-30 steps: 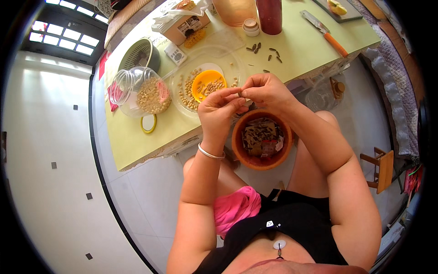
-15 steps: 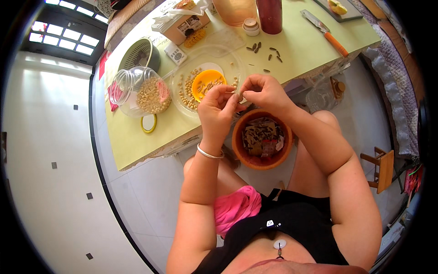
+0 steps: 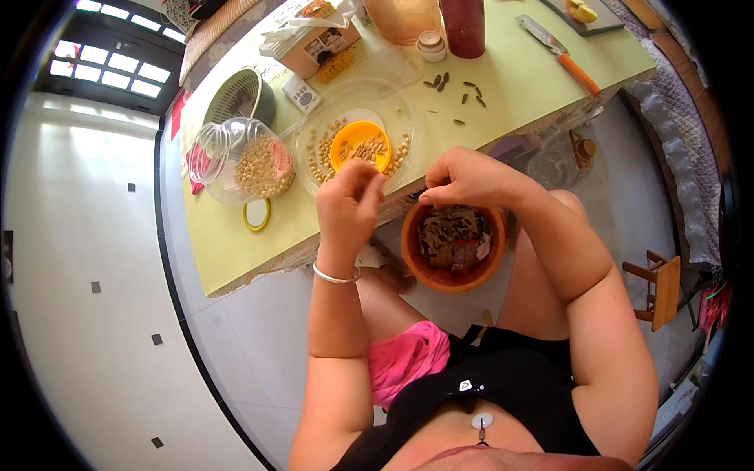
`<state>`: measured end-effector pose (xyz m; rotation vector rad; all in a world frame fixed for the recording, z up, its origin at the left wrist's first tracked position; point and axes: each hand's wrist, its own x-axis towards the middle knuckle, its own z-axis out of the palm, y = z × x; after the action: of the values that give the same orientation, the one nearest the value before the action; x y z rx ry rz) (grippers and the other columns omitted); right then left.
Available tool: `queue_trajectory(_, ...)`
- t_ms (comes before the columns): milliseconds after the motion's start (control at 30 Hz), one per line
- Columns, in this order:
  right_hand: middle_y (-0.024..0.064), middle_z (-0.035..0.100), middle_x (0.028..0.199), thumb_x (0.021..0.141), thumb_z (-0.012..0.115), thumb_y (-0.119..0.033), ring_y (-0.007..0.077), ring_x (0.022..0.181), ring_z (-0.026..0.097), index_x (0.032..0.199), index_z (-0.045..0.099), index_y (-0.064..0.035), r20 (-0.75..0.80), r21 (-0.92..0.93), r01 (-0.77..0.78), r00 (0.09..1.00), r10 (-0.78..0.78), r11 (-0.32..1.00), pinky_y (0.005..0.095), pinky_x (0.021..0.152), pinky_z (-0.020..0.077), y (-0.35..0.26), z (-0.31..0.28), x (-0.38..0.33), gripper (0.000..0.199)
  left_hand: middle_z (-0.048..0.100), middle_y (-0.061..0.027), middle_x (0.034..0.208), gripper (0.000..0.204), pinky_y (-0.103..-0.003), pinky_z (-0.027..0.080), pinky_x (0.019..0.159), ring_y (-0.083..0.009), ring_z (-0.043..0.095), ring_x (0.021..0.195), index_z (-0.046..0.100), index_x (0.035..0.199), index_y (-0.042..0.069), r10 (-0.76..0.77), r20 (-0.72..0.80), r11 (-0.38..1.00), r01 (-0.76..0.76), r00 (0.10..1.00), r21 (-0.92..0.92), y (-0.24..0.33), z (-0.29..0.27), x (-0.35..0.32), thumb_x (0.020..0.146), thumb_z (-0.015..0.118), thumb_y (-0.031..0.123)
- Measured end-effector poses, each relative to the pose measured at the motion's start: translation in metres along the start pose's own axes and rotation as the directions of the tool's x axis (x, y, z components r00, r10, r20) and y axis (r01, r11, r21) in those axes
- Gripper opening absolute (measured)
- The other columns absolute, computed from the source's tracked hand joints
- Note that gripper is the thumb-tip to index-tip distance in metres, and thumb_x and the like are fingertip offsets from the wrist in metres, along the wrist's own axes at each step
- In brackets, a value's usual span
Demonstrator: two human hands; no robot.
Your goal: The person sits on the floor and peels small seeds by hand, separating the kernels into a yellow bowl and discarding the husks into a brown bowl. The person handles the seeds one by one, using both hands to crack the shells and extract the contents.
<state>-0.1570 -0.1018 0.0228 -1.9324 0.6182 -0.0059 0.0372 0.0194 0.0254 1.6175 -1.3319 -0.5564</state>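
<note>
My left hand (image 3: 350, 202), with a silver bangle on the wrist, is at the near edge of a small yellow dish (image 3: 338, 151). Its fingers are curled together, and whatever they hold is hidden. Pale shelled kernels (image 3: 367, 147) lie in the dish, which sits in a clear round tray (image 3: 314, 129) among round beige beans (image 3: 323, 154). Over the far rim of an orange-brown bin (image 3: 408, 250), my right hand (image 3: 470, 182) is closed in a pinch, its contents too small to make out. Dark husks and scraps (image 3: 444, 235) fill the bin's bottom.
Several dark seeds (image 3: 465, 98) lie loose on the pale green table (image 3: 510, 102). A clear jar of beans (image 3: 259, 166) lies on its side at left, near a strainer basket (image 3: 253, 86). An orange-handled knife (image 3: 577, 74) and a dark red cup (image 3: 463, 27) are farther back.
My hands, together before, have parted. The left has moved left and nearer me, beside the yellow dish; the right has come slightly nearer me, over the bin.
</note>
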Motion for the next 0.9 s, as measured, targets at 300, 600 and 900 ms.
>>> queue_trajectory(300,0.0171,0.066,0.119,0.089,0.052,-0.012,0.0325,0.110,0.062,0.113,0.066,-0.0021,-0.791,-0.275,-0.030,0.576,-0.208,0.961,0.0403,0.094,0.0478,0.050,-0.037,0.035,0.029,0.065,-0.0098,0.083,0.010,-0.027,0.049,0.060,-0.0158,0.059,0.062,0.074,0.090,0.000,0.196,-0.330,0.955,-0.103,0.924,0.278,-0.021,0.001,0.021,0.081,0.075,0.002)
queue_trajectory(600,0.0085,0.049,0.148,0.094,0.046,-0.011,0.0299,0.139,0.042,0.135,0.057,-0.0103,-0.654,-0.651,-0.191,0.632,-0.415,0.735,0.0412,0.115,0.0305,0.083,-0.028,0.081,0.043,0.068,-0.0088,0.087,0.011,-0.024,0.047,0.057,-0.0121,0.059,0.064,0.075,0.093,0.000,0.198,-0.222,0.968,-0.155,0.955,0.196,-0.021,0.017,0.020,0.082,0.075,0.003)
queue_trajectory(900,0.0117,0.065,0.090,0.083,0.052,-0.006,0.0309,0.099,0.059,0.080,0.069,-0.0034,-0.659,-0.596,-0.111,0.633,-0.406,0.795,0.0414,0.083,0.0506,0.070,-0.031,0.071,0.017,0.069,-0.0077,0.086,0.009,-0.022,0.046,0.057,-0.0101,0.058,0.065,0.075,0.091,-0.001,0.203,-0.227,0.971,-0.167,0.953,0.171,-0.016,0.016,0.016,0.083,0.074,0.003)
